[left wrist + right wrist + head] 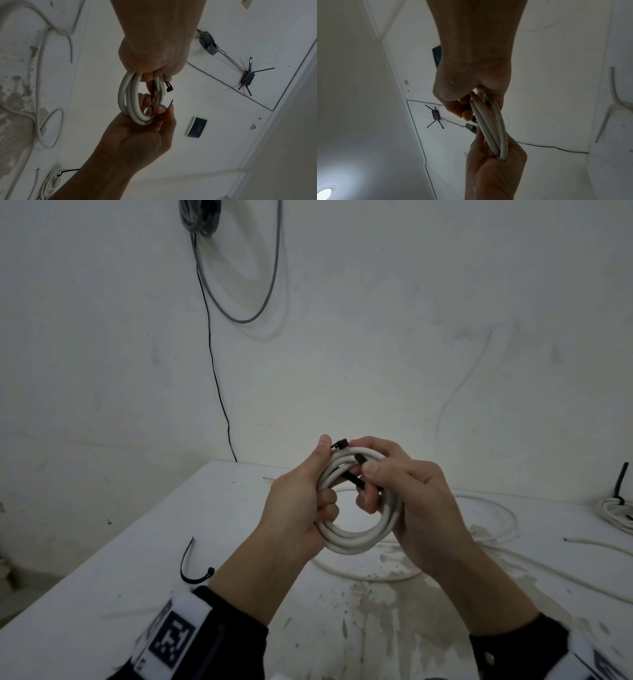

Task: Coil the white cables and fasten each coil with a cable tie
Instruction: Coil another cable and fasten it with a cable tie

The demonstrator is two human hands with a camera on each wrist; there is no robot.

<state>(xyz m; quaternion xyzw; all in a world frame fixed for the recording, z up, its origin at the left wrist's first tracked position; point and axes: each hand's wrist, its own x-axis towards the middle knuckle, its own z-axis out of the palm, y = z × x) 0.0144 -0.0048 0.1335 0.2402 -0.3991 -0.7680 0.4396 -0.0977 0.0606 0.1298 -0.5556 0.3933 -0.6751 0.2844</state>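
A coil of white cable (pixel 352 539) is held up above the white table (pixel 137 542). My left hand (pixel 318 491) grips the coil's left side, fingers curled through the loops and thumb up along its top. A black cable tie (pixel 354 479) wraps across the top of the coil, its head (pixel 342 444) sticking up by the left thumb. My right hand (pixel 373 475) pinches the tie's strap between thumb and forefinger, with the other fingers behind the coil. In the left wrist view the tie's head (pixel 169 88) and pointed tail (pixel 171 101) hang free beside the coil (pixel 130 102).
A spare black cable tie (pixel 195 566) lies on the table at the left. Loose white cable (pixel 479 529) loops across the table under my hands. A tied white coil (pixel 616 510) sits at the right edge. Grey cable (pixel 198 217) hangs on the wall.
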